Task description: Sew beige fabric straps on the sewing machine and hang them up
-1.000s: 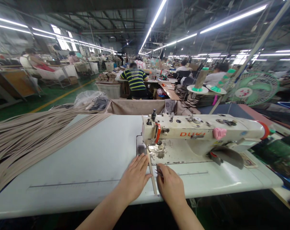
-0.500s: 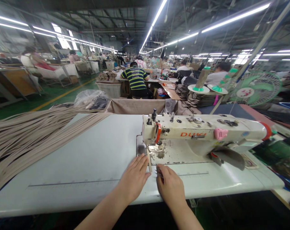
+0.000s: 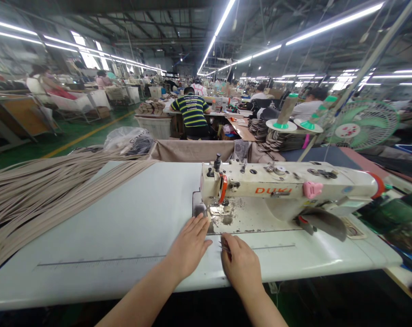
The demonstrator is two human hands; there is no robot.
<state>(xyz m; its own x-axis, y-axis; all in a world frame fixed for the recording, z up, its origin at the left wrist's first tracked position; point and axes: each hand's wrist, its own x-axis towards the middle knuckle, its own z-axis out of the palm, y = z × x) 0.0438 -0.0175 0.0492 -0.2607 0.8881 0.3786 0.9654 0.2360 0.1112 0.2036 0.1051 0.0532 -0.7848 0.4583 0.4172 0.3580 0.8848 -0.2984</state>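
Note:
My left hand (image 3: 188, 247) lies flat on the white sewing table (image 3: 124, 227). Its fingers are stretched out toward the presser foot (image 3: 219, 210) of a cream sewing machine (image 3: 280, 186), and the fingertips almost reach the needle plate. Only a short end of a narrow beige strip (image 3: 210, 221) shows by those fingertips. My right hand (image 3: 241, 263) rests just to the right with its fingers curled. A small metal tool (image 3: 225, 247) pokes out from its grip. The two hands sit close together in front of the needle.
A big heap of long beige strips (image 3: 38, 195) covers the table's left side. Thread cones (image 3: 285, 111) and a green fan (image 3: 362, 122) stand behind the machine. A beige cloth bin (image 3: 192, 152) hangs at the far edge. Beyond it a person in a striped shirt (image 3: 192, 111) sits.
The beige strip between my hands has run away from me under the presser foot, until only its end shows. My left hand slid slightly forward with it; my right hand barely moved.

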